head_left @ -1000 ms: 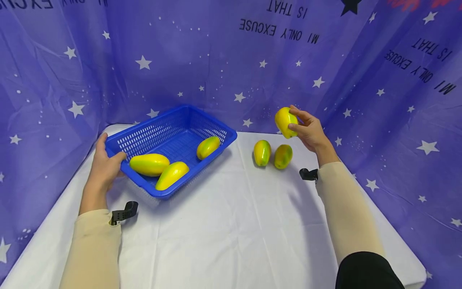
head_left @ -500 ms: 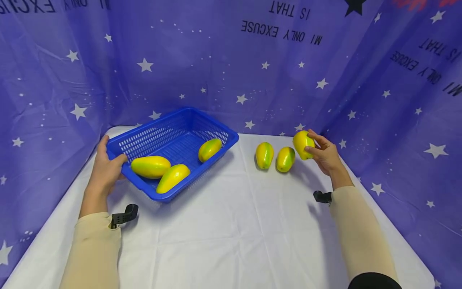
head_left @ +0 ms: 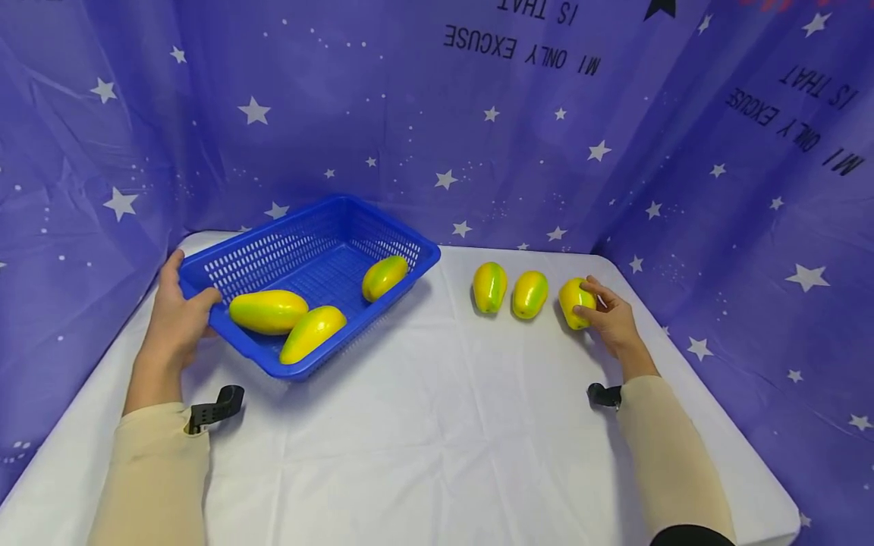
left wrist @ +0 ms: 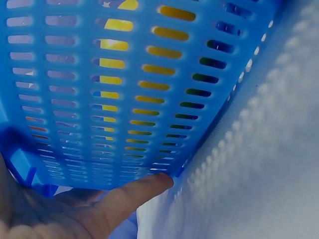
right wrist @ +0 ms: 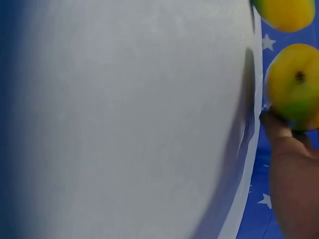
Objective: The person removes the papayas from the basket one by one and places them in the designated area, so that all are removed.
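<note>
My right hand [head_left: 610, 315] pinches the rightmost mango [head_left: 575, 305] at the bench's [head_left: 437, 432] far right, probably light, firm and slick, best gripped round its middle, while my left hand [head_left: 175, 315] grips the blue basket's [head_left: 355, 322] left end, fingers curled.

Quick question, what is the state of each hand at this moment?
Left hand: closed, holding the blue basket by its left end.
Right hand: closed, holding the rightmost yellow fruit.

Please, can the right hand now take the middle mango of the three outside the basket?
Probably not yet: the right hand holds another mango, which is between it and the middle mango.
</note>
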Demonstrator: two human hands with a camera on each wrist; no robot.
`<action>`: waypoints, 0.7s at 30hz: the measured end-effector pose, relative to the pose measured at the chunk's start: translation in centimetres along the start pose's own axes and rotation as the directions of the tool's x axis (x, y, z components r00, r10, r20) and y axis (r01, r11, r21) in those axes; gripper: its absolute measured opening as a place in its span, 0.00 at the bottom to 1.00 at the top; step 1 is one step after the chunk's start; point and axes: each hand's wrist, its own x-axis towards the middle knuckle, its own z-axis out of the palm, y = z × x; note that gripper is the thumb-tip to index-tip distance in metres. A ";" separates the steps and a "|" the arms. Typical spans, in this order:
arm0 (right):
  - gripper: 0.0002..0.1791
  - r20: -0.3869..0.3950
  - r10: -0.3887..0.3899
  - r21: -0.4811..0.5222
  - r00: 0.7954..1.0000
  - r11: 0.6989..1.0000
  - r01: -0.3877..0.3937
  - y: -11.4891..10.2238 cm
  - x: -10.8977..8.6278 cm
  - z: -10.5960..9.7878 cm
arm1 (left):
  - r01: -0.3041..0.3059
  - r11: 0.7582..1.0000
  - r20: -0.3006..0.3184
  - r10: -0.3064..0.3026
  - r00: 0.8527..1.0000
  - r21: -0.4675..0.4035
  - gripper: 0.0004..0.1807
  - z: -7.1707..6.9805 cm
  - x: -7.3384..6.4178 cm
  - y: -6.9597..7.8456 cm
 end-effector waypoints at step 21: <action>0.31 0.074 -0.007 -0.232 0.997 0.972 0.024 -1.2 0.3 1.3 | -0.004 1.000 0.010 0.004 1.000 -0.021 0.41 -0.1 0.1 0.0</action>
